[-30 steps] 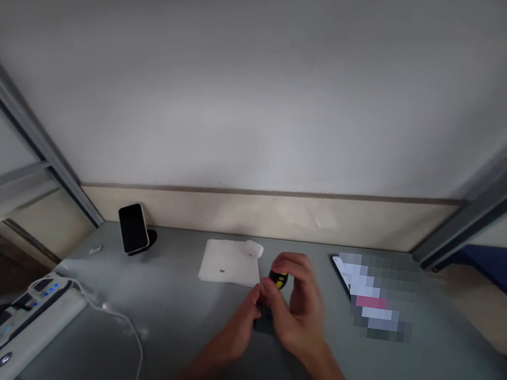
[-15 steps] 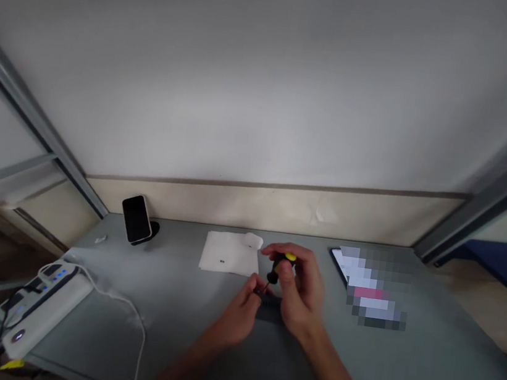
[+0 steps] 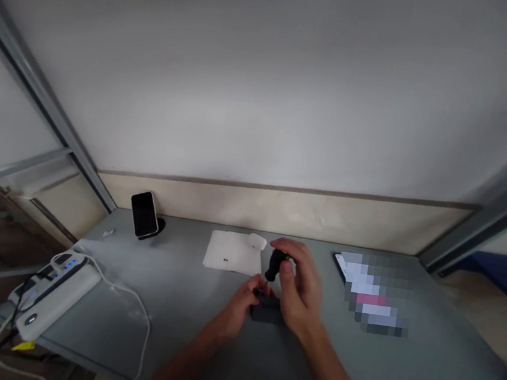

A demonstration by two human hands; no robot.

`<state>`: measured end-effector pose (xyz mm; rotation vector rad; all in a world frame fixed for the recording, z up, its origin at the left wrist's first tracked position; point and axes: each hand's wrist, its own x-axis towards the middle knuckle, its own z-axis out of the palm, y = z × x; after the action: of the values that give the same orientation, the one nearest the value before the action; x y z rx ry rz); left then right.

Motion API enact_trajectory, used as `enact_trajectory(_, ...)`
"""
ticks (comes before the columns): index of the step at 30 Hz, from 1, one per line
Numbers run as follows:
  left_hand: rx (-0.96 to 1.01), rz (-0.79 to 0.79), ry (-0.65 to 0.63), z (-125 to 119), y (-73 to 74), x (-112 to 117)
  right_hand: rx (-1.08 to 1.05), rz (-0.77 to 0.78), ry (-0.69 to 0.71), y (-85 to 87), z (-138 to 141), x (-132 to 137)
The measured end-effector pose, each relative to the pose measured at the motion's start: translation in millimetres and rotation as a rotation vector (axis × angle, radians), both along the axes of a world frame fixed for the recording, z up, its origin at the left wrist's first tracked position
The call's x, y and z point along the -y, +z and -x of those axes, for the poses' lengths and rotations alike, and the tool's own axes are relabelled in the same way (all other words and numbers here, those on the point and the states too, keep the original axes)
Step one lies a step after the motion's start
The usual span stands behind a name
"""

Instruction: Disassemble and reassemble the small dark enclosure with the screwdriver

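Note:
My right hand (image 3: 302, 290) is closed round the black and yellow handle of a screwdriver (image 3: 277, 264). Its thin shaft points down at the left end of a small dark block-shaped device (image 3: 265, 312). With fingers closed on that same end, my left hand (image 3: 240, 307) steadies the device on the grey table. The exact spot under the screwdriver's tip is too small to make out, and my right hand hides the device's right end. Just behind, a white paper sheet (image 3: 229, 252) carries tiny dark bits (image 3: 225, 260) and a small white rounded object (image 3: 257, 241).
A phone on a stand (image 3: 144, 214) is at the back left. A white power strip (image 3: 57, 298) with plugs and a white cable (image 3: 144, 309) lies at the left edge. On the right is a phone with a blurred screen (image 3: 341, 264). A wall (image 3: 279, 211) closes the back.
The screwdriver's handle has turned in my right hand, so less yellow shows. More of the device's front is visible between my hands. The whole view has shifted slightly.

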<state>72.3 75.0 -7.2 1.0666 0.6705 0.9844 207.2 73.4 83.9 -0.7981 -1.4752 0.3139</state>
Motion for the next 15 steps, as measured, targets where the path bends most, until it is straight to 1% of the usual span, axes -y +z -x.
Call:
enact_trajectory(4,0.039,-0.035,0.040,-4,8.0,1,0.023,-0.058,-0.127,3.6,6,3)
enact_trajectory(6,0.062,-0.047,0.045,-4,12.0,3,0.049,-0.059,-0.147,5.4,8,5)
enact_trajectory(9,0.024,-0.052,0.022,-3,14.5,5,0.072,-0.033,-0.048,7.0,5,8)
enact_trajectory(13,-0.125,-0.109,0.010,1,12.7,6,0.042,0.025,0.114,8.1,1,10)
enact_trajectory(15,-0.191,-0.145,0.022,3,11.7,5,0.024,0.027,0.117,8.6,3,10)
